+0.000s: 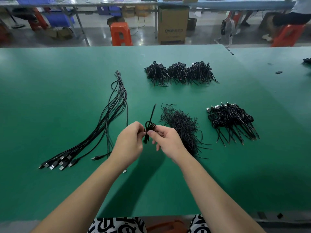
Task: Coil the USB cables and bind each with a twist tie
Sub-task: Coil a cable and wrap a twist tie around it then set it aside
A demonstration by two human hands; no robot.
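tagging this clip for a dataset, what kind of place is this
Most likely a factory assembly or packing floor. A long green workbench holds batches of black USB cables: a loose bundle and piles of coiled ones. Behind stand more benches, orange plastic stools and a cardboard carton.
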